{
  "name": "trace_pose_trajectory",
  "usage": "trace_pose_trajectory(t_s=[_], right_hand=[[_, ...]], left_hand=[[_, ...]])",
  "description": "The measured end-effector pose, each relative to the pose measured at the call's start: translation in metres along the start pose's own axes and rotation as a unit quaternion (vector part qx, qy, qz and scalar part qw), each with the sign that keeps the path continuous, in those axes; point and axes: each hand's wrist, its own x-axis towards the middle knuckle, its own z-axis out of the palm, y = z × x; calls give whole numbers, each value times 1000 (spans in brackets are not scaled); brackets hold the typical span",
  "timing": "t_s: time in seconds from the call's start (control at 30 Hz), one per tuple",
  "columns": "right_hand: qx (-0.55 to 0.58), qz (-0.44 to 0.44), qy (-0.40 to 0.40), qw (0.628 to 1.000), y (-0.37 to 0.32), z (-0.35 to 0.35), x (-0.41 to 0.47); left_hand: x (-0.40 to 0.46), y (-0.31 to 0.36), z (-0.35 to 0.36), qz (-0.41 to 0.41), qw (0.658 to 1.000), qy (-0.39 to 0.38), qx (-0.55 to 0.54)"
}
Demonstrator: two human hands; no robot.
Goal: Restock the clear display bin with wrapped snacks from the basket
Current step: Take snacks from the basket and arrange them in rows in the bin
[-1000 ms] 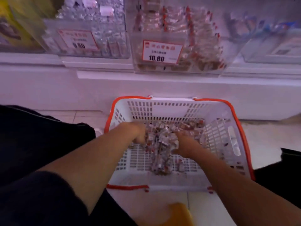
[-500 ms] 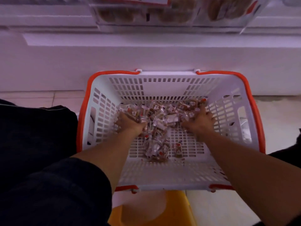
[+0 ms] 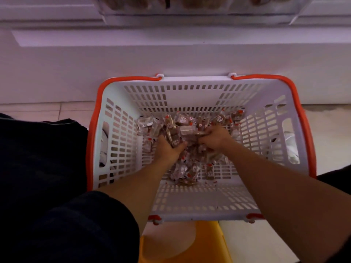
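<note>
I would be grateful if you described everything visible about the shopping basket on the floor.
The basket is white slotted plastic with an orange rim and orange handles folded down along its sides. It sits upright on the tiled floor, its far end against the white shelf base. A pile of clear-wrapped snacks lies on its bottom, towards the far end. Both hands reach inside: the left hand and right hand grip snacks from the pile.

The basket (image 3: 121, 133) is matt white slotted plastic with a smooth orange plastic rim. The wrapped snacks (image 3: 182, 128) wear glossy, crinkled clear film. At twelve o'clock, the display bin (image 3: 190, 10) is clear glossy plastic. The floor (image 3: 47, 111) is smooth tile.
</note>
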Motion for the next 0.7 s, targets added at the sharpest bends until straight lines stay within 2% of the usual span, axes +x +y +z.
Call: trace_pose_trajectory(t_s=[0.13, 0.23, 0.3, 0.37, 0.43, 0.57, 0.63, 0.7], right_hand=[[206, 53, -37, 976, 3, -4, -16], [286, 82, -69, 952, 8, -9, -30], [269, 79, -62, 958, 9, -11, -37], [241, 69, -56, 966, 7, -12, -44], [236, 68, -88, 965, 4, -16, -51], [253, 58, -154, 953, -12, -30, -68], [219, 17, -158, 963, -25, -43, -78], [174, -47, -174, 968, -46, -61, -91]], left_hand=[[-4, 2, -11, -52, 998, 4, -20], [-9, 2, -24, -65, 998, 14, 20], [-15, 4, -31, -72, 996, 6, 54], [-24, 8, -38, -84, 991, -39, 93], [-33, 15, -43, -104, 986, -87, 96], [-49, 45, -55, -129, 975, -183, 5], [-57, 72, -68, -127, 961, -240, -46], [-65, 104, -88, -93, 952, -288, -51]])
